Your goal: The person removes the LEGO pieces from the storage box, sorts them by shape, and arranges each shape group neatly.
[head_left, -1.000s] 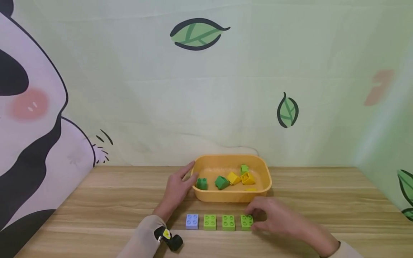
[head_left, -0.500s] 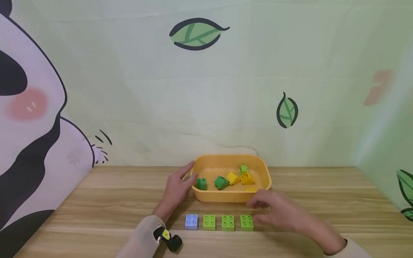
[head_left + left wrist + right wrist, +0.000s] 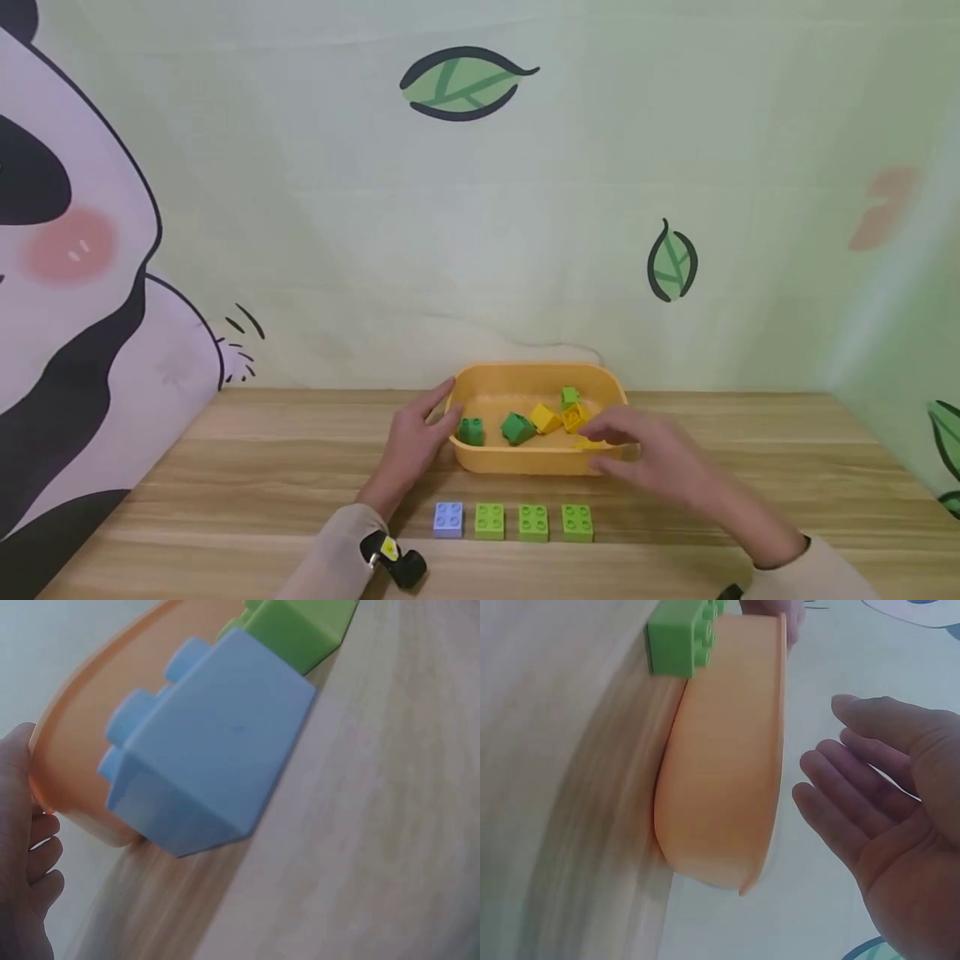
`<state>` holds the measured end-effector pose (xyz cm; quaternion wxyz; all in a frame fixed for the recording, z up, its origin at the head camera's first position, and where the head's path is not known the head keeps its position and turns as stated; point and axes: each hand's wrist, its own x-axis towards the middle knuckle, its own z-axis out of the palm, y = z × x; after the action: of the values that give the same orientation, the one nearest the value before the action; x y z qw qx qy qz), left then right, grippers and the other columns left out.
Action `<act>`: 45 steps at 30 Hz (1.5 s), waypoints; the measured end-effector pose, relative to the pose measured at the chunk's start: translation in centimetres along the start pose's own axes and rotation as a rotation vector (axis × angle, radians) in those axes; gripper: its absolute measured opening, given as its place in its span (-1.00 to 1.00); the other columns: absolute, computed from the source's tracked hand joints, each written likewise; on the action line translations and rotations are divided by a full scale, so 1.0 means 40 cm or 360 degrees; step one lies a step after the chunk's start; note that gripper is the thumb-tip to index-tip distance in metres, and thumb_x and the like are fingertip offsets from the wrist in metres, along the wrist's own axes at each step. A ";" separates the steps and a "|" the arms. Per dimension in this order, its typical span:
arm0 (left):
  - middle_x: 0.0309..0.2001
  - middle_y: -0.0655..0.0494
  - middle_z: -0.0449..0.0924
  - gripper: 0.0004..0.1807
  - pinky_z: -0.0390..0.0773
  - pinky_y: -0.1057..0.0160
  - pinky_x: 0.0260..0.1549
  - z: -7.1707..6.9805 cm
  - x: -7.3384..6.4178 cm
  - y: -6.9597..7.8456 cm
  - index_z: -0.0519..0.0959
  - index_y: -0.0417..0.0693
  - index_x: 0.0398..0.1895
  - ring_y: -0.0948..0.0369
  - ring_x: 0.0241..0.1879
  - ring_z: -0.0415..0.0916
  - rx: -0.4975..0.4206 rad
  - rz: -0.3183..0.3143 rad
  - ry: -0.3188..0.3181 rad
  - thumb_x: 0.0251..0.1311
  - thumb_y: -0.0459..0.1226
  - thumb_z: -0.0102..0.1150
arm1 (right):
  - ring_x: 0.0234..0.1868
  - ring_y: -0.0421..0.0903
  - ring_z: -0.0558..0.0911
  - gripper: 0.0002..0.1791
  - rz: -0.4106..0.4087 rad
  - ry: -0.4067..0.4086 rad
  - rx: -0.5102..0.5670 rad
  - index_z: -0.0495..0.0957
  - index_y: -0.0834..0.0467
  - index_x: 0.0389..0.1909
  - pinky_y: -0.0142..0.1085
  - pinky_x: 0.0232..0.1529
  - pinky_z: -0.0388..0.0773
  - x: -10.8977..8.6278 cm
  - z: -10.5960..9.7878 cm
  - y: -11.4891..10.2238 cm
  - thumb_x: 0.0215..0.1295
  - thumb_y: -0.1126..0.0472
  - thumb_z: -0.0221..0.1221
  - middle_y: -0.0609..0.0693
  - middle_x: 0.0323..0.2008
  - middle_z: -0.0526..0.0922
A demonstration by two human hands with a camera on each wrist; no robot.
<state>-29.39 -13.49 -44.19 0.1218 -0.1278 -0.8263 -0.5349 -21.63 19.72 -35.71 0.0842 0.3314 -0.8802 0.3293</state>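
Observation:
An orange plastic bin [image 3: 517, 459] stands on the table, with several loose toy building blocks inside. My left hand [image 3: 412, 437] holds the bin by its left end, thumb at the rim; the left wrist view shows curled fingers [image 3: 46, 859] beside its wall. My right hand [image 3: 660, 454] is over the bin's front right corner, and in the right wrist view its palm is bare and the fingers are loosely bent. In front of the bin lies a row: one blue block [image 3: 448, 520] at the left, then three lime green blocks [image 3: 533, 523], studs up.
Inside the bin are dark green blocks [image 3: 517, 428], yellow blocks [image 3: 545, 418] and a lime green block [image 3: 570, 397]. A printed cloth backdrop [image 3: 337, 208] rises behind the wooden table [image 3: 285, 467]. A small black camera [image 3: 405, 568] is strapped at the left sleeve.
My right hand has let go of the rightmost lime green block and moved up and away to the bin's front right rim. The left hand stays at the bin.

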 end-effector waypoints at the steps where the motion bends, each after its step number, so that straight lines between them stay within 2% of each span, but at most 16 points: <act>1: 0.50 0.02 0.42 -0.41 0.28 -0.10 0.50 0.001 0.001 0.000 0.45 -0.10 0.54 -0.02 0.53 0.29 0.0000 0.0010 0.0002 0.53 -0.15 0.23 | -0.06 0.03 0.75 -0.69 0.0000 0.0005 -0.0008 0.72 0.16 -0.02 -0.10 0.01 0.76 0.005 -0.003 0.005 0.23 0.35 0.51 -0.01 -0.07 0.78; 9: 0.48 -0.06 0.45 -0.42 0.28 -0.11 0.50 0.001 0.001 0.005 0.46 -0.19 0.51 -0.06 0.51 0.32 0.0000 0.0088 0.0017 0.52 -0.18 0.23 | -0.01 0.13 0.74 -0.68 0.0025 -0.0025 -0.0101 0.69 0.26 0.06 0.02 0.06 0.74 0.056 -0.020 0.038 0.31 0.35 0.45 0.12 -0.01 0.77; 14: 0.49 -0.03 0.44 -0.42 0.26 -0.08 0.51 0.003 0.001 0.006 0.46 -0.18 0.52 -0.03 0.52 0.31 0.0003 0.0065 0.0008 0.52 -0.18 0.23 | -0.03 0.09 0.72 -0.68 0.0024 -0.0041 -0.0194 0.68 0.28 0.06 0.06 0.06 0.73 0.086 -0.019 0.054 0.32 0.33 0.45 0.15 -0.01 0.76; 25: 0.48 -0.02 0.45 -0.43 0.26 -0.06 0.51 0.003 0.000 0.011 0.46 -0.17 0.51 -0.02 0.52 0.31 -0.0023 0.0052 0.0008 0.51 -0.19 0.23 | -0.03 0.19 0.70 -0.68 0.0035 -0.0095 -0.0260 0.67 0.37 0.06 0.07 0.08 0.71 0.143 -0.009 0.099 0.33 0.36 0.41 0.23 -0.02 0.74; 39: 0.47 -0.07 0.45 -0.43 0.25 -0.11 0.50 0.000 -0.001 0.011 0.47 -0.19 0.50 -0.07 0.51 0.30 -0.0021 0.0058 0.0034 0.50 -0.21 0.24 | 0.04 0.16 0.67 -0.66 0.0237 -0.0240 -0.0291 0.66 0.35 0.12 0.04 0.17 0.67 0.198 0.011 0.133 0.37 0.36 0.38 0.20 0.03 0.73; 45: 0.48 -0.01 0.45 -0.43 0.27 -0.08 0.50 0.002 -0.002 0.007 0.47 -0.16 0.51 -0.02 0.52 0.31 -0.0012 0.0042 0.0032 0.51 -0.19 0.23 | 0.08 0.16 0.67 -0.64 0.0309 -0.0275 -0.0316 0.65 0.34 0.16 0.03 0.20 0.66 0.212 0.020 0.140 0.38 0.38 0.37 0.19 0.06 0.72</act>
<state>-29.24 -13.33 -44.02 0.1366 -0.1337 -0.8212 -0.5377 -31.67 17.90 -36.16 0.0085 0.2619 -0.9402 0.2175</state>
